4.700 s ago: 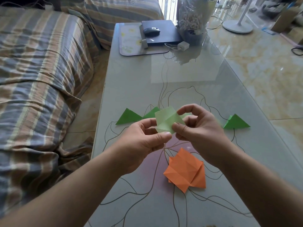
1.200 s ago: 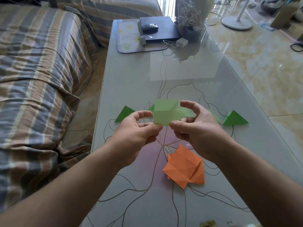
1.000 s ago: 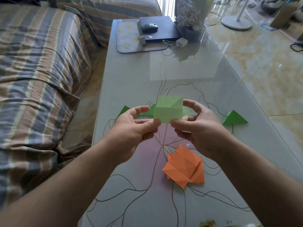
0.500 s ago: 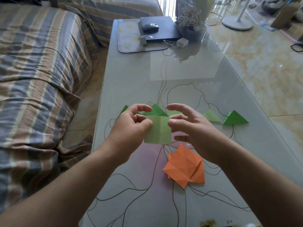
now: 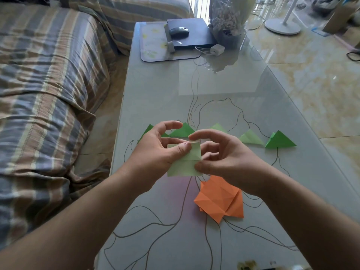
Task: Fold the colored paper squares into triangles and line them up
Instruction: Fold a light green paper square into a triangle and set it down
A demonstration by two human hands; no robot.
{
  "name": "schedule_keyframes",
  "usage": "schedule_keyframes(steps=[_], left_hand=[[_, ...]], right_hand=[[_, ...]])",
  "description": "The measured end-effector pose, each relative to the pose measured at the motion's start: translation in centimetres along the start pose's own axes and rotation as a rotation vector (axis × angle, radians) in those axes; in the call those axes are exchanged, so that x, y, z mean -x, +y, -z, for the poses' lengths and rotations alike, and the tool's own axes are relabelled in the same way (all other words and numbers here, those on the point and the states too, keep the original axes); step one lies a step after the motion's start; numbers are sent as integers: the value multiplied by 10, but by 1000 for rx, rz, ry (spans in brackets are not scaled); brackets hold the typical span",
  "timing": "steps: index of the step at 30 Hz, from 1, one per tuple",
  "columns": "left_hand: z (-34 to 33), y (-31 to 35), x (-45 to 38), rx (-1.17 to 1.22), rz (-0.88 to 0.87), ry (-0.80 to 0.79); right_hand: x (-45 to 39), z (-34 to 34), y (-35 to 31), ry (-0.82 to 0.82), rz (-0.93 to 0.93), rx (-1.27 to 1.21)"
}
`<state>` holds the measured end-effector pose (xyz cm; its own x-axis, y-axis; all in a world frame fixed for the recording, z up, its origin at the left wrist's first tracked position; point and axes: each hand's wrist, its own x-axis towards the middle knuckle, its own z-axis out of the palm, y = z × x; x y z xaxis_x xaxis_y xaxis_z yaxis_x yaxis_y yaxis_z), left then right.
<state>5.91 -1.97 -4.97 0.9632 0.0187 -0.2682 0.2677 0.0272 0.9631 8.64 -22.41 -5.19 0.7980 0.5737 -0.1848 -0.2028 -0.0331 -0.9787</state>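
Note:
I hold a pale green creased paper square [image 5: 187, 162] just above the glass table [image 5: 214, 90]. My left hand [image 5: 157, 151] pinches its upper left part under the thumb. My right hand [image 5: 226, 154] pinches its right edge between thumb and fingers. Behind my hands, folded green triangles lie in a row: a bright one [image 5: 182, 130], a pale one [image 5: 218, 127], another pale one [image 5: 251, 137], and a bright one [image 5: 279, 140] at the right end. One more triangle [image 5: 148, 129] peeks out left of my left hand. A stack of creased orange paper [image 5: 220, 199] lies near me.
At the table's far end are a mouse mat [image 5: 153, 45], a black box [image 5: 190, 34] with a mouse [image 5: 178, 31] on it, a white charger [image 5: 217, 49] and a wrapped bouquet [image 5: 227, 20]. A striped sofa [image 5: 42, 84] runs along the left. A fan base [image 5: 282, 26] stands on the floor.
The pale green paper has come down from in front of the triangle row to lower over the table and now lies flatter. Both hands shifted their pinch on it.

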Motion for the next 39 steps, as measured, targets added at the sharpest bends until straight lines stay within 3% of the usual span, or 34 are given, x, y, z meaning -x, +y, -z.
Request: schedule_keyframes(steps=[6,12,22,39], left_hand=[[2,-2,-3,118,78,-37],[2,2,-2,59,92,-100],[3,3,2,-25,50,-170],[0,7,7,21,35,-223]], right_hand=[[-1,-2,2,14,37,61],[-2,-1,4,46,65,34],[-1,1,5,128,107,413],[-5,1,11,253,224,503]])
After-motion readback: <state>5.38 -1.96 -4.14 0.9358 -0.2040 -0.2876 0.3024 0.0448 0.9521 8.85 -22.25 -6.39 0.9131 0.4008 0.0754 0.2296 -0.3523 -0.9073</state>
